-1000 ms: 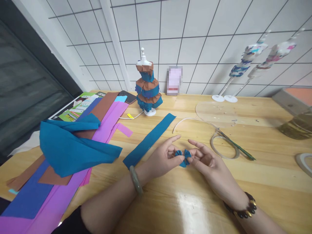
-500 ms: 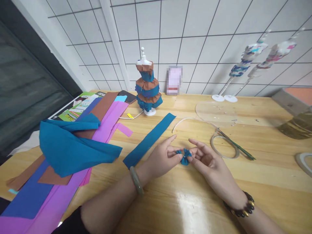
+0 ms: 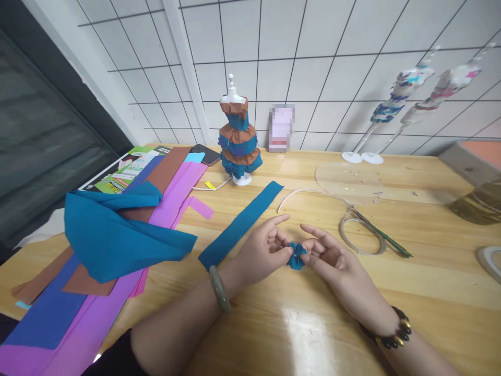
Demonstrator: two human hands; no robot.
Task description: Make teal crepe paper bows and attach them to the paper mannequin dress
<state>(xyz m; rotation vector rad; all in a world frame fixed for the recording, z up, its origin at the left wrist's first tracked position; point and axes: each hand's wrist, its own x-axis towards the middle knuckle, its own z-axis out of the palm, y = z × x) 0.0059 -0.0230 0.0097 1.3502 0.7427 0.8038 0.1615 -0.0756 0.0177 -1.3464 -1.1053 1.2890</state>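
A small gathered blue paper rosette (image 3: 296, 257) is pinched between my two hands above the table. My left hand (image 3: 270, 248) grips its left side with thumb and fingertips, the index finger stretched away. My right hand (image 3: 332, 258) pinches the right side, its index finger also raised. Just beyond my left hand lies a flat blue crepe paper strip (image 3: 240, 224). Farther back stands a small dress form (image 3: 238, 136) wrapped in brown and blue ruffled paper tiers.
At the left is a pile of coloured paper, with a folded blue sheet (image 3: 102, 235) on top. Scissors (image 3: 381, 231) and a tape roll (image 3: 344, 235) lie right of my hands, near a clear round sheet (image 3: 348, 183). Two mannequins (image 3: 385, 107) and a phone (image 3: 281, 128) stand by the wall.
The rosette has turned and bunched together slightly between my fingertips. My hands have drawn a little closer to each other. The camera view has shifted very slightly.
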